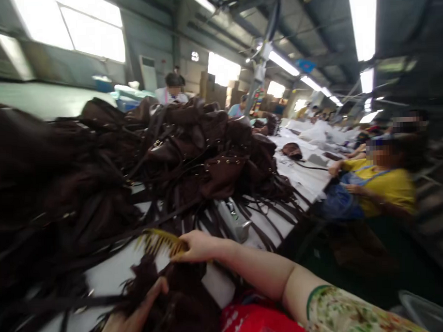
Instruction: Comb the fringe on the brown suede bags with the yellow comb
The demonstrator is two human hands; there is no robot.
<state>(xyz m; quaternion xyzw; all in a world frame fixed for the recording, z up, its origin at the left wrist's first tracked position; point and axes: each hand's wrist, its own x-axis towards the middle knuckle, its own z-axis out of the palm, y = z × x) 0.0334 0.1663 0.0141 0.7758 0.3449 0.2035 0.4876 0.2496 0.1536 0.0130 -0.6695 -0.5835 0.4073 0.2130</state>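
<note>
A yellow wide-toothed comb (160,240) is gripped by my right hand (195,246), its teeth pointing down above dark brown fringe (145,270). Below it, a dark brown bag (186,303) lies close to my body. My left hand (134,312) rests at the bag's left side against the fringe, thumb raised and apart from the fingers, which are largely hidden by the brown material. Brown straps (102,301) run leftward from the bag across the white tabletop (112,271).
A large heap of brown bags (222,175) with straps covers the table ahead and left. A metal device (233,219) stands beyond my right hand. At right sits a person in yellow (393,189); other people are farther back. A clear plastic container (426,314) is at lower right.
</note>
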